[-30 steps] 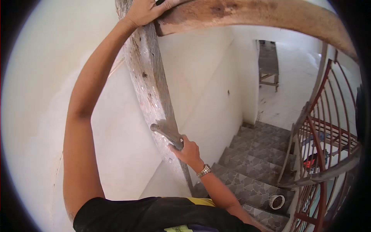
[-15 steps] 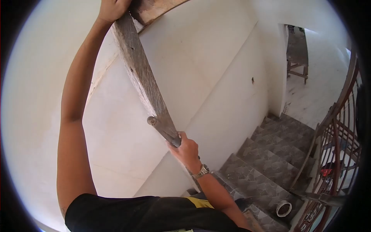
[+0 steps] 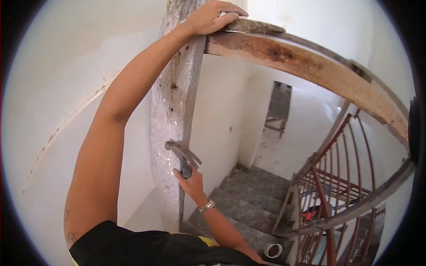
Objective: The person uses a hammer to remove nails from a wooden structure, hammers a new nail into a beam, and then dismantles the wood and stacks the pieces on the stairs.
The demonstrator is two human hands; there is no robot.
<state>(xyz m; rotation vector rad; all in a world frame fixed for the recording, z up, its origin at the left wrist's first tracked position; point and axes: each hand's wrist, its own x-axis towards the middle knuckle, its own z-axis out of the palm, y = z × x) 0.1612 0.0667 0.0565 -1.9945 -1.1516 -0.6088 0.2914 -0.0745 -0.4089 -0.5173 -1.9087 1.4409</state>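
Note:
My left hand (image 3: 215, 17) lies over the inner end of a wooden crossbeam (image 3: 306, 66), right beside a weathered wooden post (image 3: 171, 106). Its fingers stretch out to the right, close to a rough short wood piece (image 3: 262, 26) on top of the beam. Lower down, my right hand (image 3: 191, 182) is closed round the grip of a claw hammer (image 3: 185, 167). The hammer's head is up, overlapping the post's lower part in this view, with its claw pointing right.
Dark stone-patterned stairs (image 3: 248, 195) descend below, bordered by a brown metal railing (image 3: 328, 195). A white bucket (image 3: 273, 251) stands low near the railing. White walls (image 3: 222, 97) enclose the stairwell. A dark board on wooden legs (image 3: 278, 106) leans at the far floor.
The view has swung up and to the right, bringing the crossbeam and my whole left hand into sight. The post now looks more upright. My right hand still holds the hammer.

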